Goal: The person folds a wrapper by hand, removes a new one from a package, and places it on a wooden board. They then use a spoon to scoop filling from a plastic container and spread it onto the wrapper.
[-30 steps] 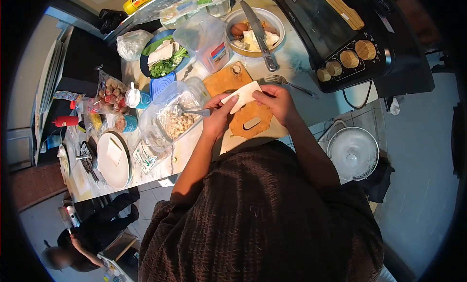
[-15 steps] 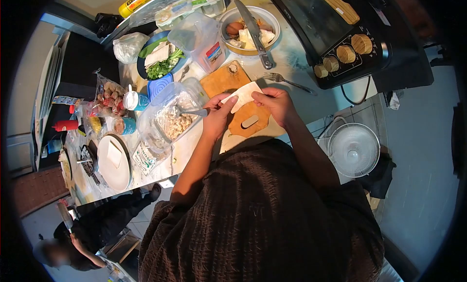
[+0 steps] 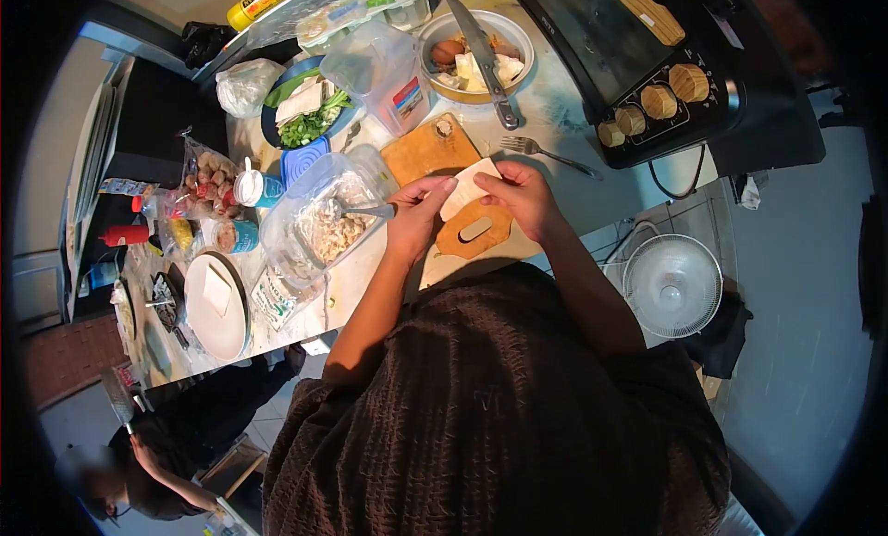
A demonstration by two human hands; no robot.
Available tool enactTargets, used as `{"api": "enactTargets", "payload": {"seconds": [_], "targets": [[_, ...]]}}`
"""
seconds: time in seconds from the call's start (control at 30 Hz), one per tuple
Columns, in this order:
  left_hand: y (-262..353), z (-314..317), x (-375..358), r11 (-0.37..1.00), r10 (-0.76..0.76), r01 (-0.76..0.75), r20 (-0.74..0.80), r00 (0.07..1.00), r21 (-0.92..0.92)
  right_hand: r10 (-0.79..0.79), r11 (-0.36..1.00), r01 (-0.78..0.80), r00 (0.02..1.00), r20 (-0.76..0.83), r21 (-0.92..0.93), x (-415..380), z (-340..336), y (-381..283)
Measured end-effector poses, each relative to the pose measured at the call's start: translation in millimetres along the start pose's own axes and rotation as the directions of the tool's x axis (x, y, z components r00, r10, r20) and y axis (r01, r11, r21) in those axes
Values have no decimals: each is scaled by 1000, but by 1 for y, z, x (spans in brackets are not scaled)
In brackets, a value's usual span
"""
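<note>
**Wrapper folded tighter**

Above the counter [image 3: 564,120] and cutting board [image 3: 427,149], left hand [image 3: 416,220] and right hand [image 3: 520,196] pinch a white wrapper [image 3: 464,186]. Since a second ago it looks narrower, the fingers closer together: folding is advancing.

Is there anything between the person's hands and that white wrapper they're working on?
Nothing visible. Both the left hand and the right hand already pinch the white wrapper directly, holding it just above the wooden cutting board.

Wrapper [image 3: 465,188] over cutting board [image 3: 433,150] — fork [image 3: 546,153] right, plastic bag [image 3: 324,217] left, bowl [image 3: 467,92] with knife [image 3: 486,55] behind.
</note>
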State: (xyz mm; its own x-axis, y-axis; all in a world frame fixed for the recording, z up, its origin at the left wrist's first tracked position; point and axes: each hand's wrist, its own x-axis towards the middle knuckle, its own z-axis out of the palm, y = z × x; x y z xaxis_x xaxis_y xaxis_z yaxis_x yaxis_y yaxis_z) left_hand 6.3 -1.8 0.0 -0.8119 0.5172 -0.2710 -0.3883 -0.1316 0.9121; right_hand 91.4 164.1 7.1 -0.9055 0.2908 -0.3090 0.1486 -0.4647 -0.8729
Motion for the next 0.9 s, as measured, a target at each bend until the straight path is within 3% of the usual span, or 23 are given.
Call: {"api": "enactTargets", "payload": {"seconds": [0.17,0.3,0.37,0.47,0.6,0.67,0.7,0.77,0.9], "targets": [[3,-1,0,989,-2,-2,28,1000,148,-17,987,21,999,27,-161,0,7,-4],[8,8,-3,997,56,-56,-13,998,48,-10,988,11,1000,6,-151,2,5,-2],[10,5,-2,985,-38,30,44,998,172,-10,989,13,1000,22,-148,2,4,-3],[13,3,-2,974,-69,56,53,996,218,-23,986,34,998,67,-166,2,3,-3],[7,1,2,974,-12,6,25,1000,228,7,980,9,997,79,-200,4,-1,-2],[1,-3,5,992,36,-44,73,997,119,17,1000,-16,1000,21,-23,3,-1,-3],[-2,-7,6,992,44,-52,69,997,116,14,1000,-13,999,29,-28,5,-1,-4],[-10,-16,4,992,-80,70,89,993,107,28,999,-27,999,22,-41,5,-4,-4],[-4,-17,-5,975,-84,76,31,996,207,44,996,-38,996,76,-76,7,-2,-1]]}}
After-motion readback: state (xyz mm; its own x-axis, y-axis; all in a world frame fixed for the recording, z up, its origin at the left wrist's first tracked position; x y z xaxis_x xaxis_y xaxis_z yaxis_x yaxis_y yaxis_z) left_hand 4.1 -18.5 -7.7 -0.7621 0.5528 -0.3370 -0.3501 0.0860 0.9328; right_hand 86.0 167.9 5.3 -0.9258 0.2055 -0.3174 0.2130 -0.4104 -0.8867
